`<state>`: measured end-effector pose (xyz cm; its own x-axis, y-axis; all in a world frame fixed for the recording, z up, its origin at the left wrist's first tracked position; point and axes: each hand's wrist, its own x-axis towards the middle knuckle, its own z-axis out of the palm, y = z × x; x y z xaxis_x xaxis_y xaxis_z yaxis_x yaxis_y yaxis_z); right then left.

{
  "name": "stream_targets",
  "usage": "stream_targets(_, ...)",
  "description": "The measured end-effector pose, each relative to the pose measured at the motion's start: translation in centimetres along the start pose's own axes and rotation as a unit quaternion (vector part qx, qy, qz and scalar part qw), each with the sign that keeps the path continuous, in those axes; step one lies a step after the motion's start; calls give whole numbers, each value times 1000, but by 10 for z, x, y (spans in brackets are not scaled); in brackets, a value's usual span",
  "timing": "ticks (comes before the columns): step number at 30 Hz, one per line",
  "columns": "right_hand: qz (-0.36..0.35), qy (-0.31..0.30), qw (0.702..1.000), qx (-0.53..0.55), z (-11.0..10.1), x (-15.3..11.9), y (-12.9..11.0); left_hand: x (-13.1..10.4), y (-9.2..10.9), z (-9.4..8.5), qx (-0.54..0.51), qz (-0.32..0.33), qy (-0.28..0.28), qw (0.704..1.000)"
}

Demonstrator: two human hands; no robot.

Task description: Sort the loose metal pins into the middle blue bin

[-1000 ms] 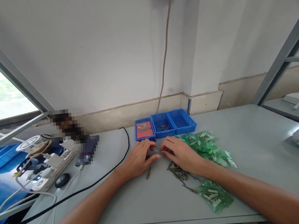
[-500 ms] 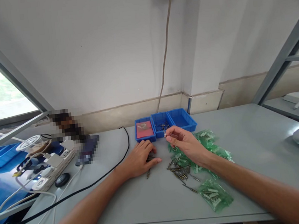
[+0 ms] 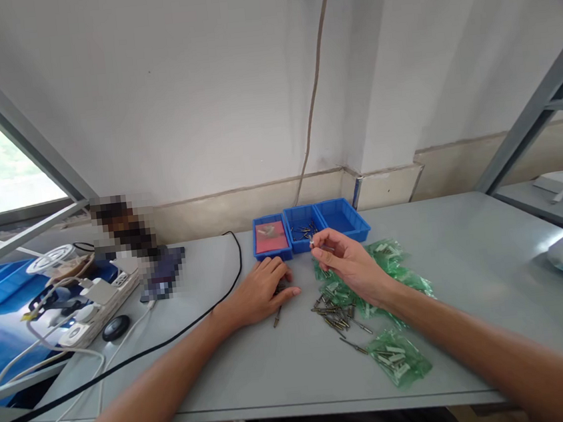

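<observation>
My left hand (image 3: 262,291) lies on the grey table, thumb held out, its curved fingers arched over several thin metal pins. One slim metal pin (image 3: 277,316) sticks out below that hand; the fingers hide the rest. Close to the front of the middle blue bin (image 3: 307,243), my right hand (image 3: 350,261) pinches a small whitish piece (image 3: 311,242) between thumb and fingertips, too small to make out fully. Under and beside my right wrist are green plastic bags (image 3: 414,283) and a loose heap of metal pins (image 3: 333,314). Dark pins (image 3: 305,229) lie in the middle bin.
Left of it stands a blue bin with a red card (image 3: 271,240), and right of it another blue bin (image 3: 343,221). A green bag of parts (image 3: 396,358) is near the front edge. A black cable (image 3: 184,342), power strip (image 3: 101,310) and round black object (image 3: 116,328) occupy the left.
The view has tilted down slightly, so table things sit a little higher. My right hand stays by the middle bin, still pinching; my left hand remains over the pins.
</observation>
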<state>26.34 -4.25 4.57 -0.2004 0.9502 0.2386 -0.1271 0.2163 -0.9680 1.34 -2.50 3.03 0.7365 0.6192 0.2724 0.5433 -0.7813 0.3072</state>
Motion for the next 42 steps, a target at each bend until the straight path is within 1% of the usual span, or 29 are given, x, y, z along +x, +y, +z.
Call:
stream_targets(5,-2,2,1000,-9,1,1,0,0,0,-1,6,0,-4,1000)
stream_targets(10,-7,5,1000,4,0,1,2,0,0,-1,5,-2,-10,1000)
stream_targets(15,-2,10,1000,-7,-1,1,3,1,-3,2,2,-1,-5,1000)
stream_targets(22,-1,5,1000,11,0,0,2,1,-2,1,2,6,1,1000)
stream_targets(29,53,52,997,-12,-2,2,8,0,-2,1,5,10,0,1000)
stream_targets(36,120,90,984,92,2,3,2,0,-2,1,0,5,-1,1000)
stream_targets(42,135,113,978,108,2,4,3,0,-3,1,6,3,-1,1000)
